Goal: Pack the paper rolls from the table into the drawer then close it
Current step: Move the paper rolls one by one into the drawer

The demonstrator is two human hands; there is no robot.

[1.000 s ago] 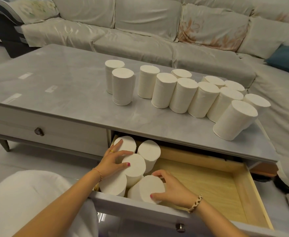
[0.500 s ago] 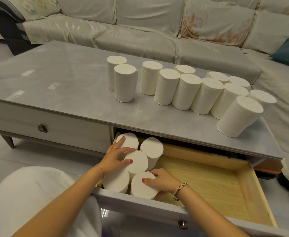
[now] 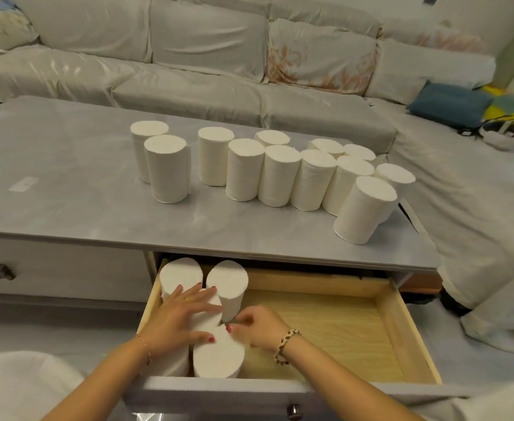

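Observation:
Several white paper rolls (image 3: 275, 174) stand upright on the grey table top (image 3: 76, 189). Below its front edge the wooden drawer (image 3: 398, 326) is pulled out. Several rolls (image 3: 226, 279) stand packed in the drawer's left end. My left hand (image 3: 178, 317) lies flat with spread fingers on top of the left rolls. My right hand (image 3: 257, 326) rests with curled fingers against the right side of the nearest roll (image 3: 217, 357); it does not clearly grip it.
The drawer's right two thirds show bare wood. A second drawer with a dark knob (image 3: 3, 271) sits shut at the left. A grey sofa (image 3: 207, 71) runs behind and to the right of the table, with a blue cushion (image 3: 450, 104).
My right hand has slid off the top of the nearest roll to its right side. My left hand has flattened and shifted slightly over the left rolls. The camera moved closer.

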